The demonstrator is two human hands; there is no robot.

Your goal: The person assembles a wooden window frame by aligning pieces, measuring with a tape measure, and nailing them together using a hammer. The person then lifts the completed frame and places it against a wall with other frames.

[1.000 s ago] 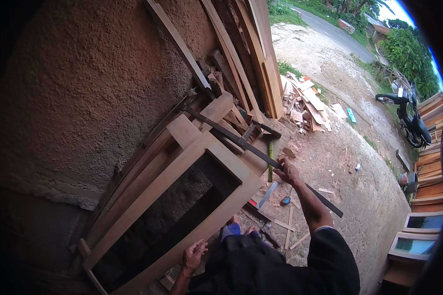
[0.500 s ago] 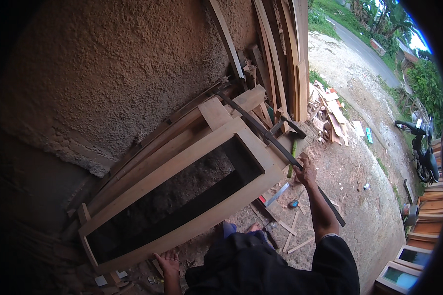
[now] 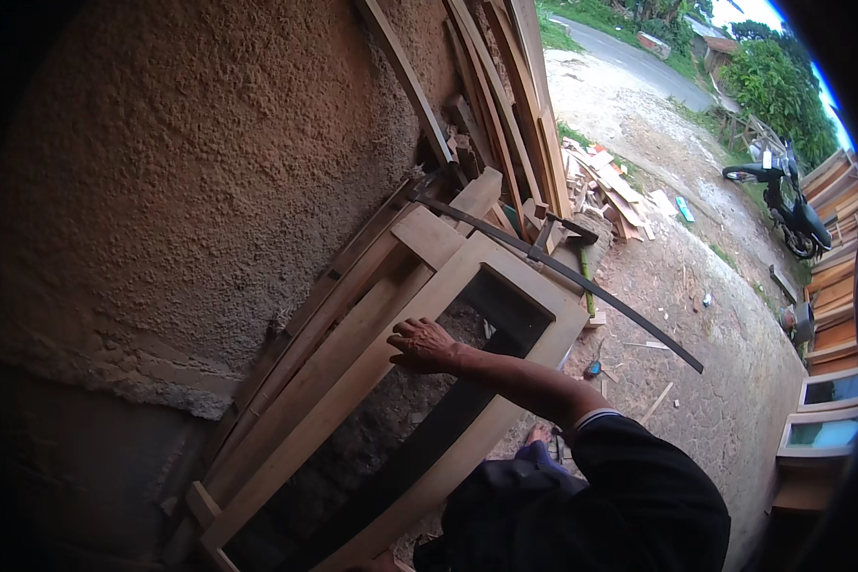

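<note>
A wooden window frame (image 3: 443, 503) with a long rectangular opening lies slanted in front of me, on other timber. My right arm reaches across the opening. My right hand (image 3: 424, 345) is at the frame's wall-side rail, its fingers stretched and apart; whether it presses on the wood I cannot tell. Of my left hand (image 3: 387, 561) only a little shows, low at the near rail, its fingers hidden. A long dark bar clamp (image 3: 629, 315) lies across the frame's far end, its bar sticking out to the right, with no hand on it.
A rough wall (image 3: 191, 191) rises on the left, with long boards (image 3: 520, 114) leaning at its far end. Beyond lie a heap of wood offcuts (image 3: 610, 186) and a parked motorcycle (image 3: 786, 205). A tape measure (image 3: 593, 369) and thin sticks are on the ground.
My right hand has let go of the bar clamp and moved left across the frame to its wall-side rail. My left hand has dropped mostly out of sight at the lower edge.
</note>
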